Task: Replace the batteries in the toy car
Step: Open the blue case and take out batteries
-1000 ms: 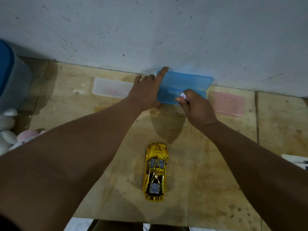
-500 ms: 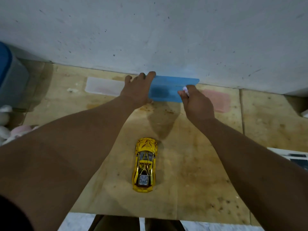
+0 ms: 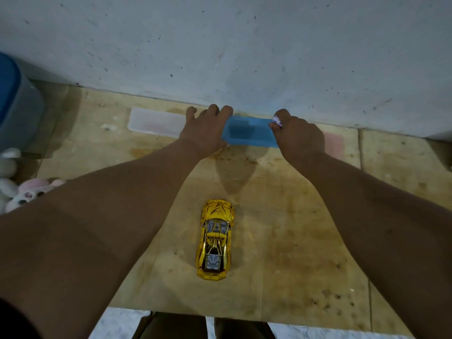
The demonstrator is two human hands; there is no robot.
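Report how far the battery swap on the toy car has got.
Done: nothing visible on the gold toy car, which sits untouched, wheels down. In hand: both hands are on the blue box by the wall, the right hand pinching a small battery-like item. Left: the entire swap.

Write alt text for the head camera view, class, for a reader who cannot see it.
Two bare hands, left hand and right hand, press on a blue plastic case lying against a wall on a wooden board. The right hand also pinches a small battery. A gold toy car sits untouched nearer the viewer.
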